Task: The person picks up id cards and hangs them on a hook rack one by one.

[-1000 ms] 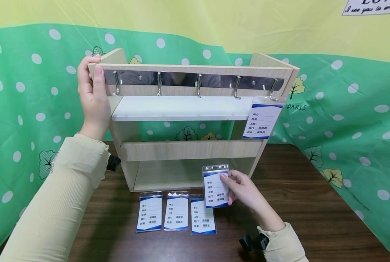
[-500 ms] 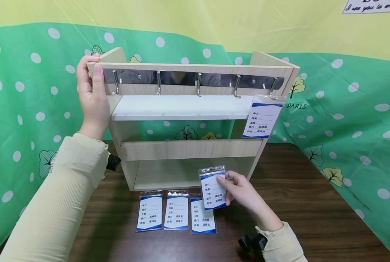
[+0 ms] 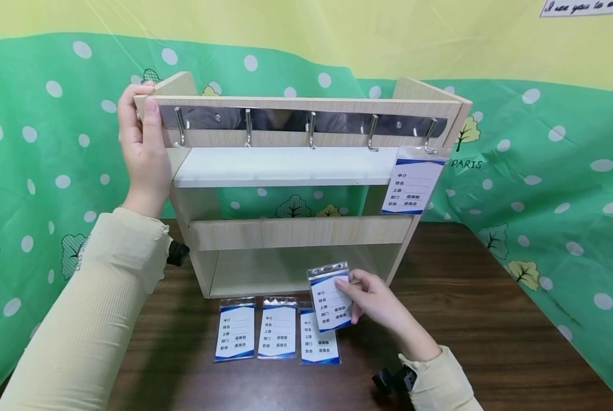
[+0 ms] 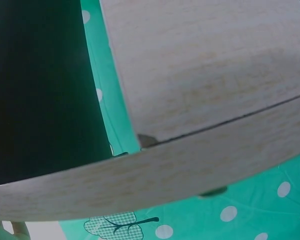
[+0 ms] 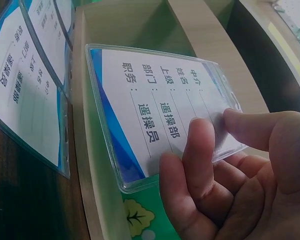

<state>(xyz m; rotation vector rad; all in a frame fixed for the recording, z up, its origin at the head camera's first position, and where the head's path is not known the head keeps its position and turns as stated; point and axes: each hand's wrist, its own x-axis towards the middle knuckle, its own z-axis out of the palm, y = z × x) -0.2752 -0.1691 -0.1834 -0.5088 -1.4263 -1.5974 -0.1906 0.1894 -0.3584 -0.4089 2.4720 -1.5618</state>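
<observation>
At the far left, the left hand (image 3: 145, 148) grips the upper left corner of the wooden rack (image 3: 301, 233), its thumb lying on the front board. Before the rack, on the dark tabletop (image 3: 491, 319), lie a first badge (image 3: 235, 331) and, just beside it, a second badge (image 3: 277, 330). Next comes a third badge (image 3: 318, 353), its upper part covered in the head view by the held badge (image 3: 325, 305); whether those two touch, I cannot tell. The right hand (image 3: 375, 299) pinches the held badge at its right edge, thumb on the printed face, so most of the card extends left of and below the thumb tip, its top leaning left. Farther right, a hung badge (image 3: 413, 185) hangs from the rightmost hook (image 3: 430, 136)
</observation>
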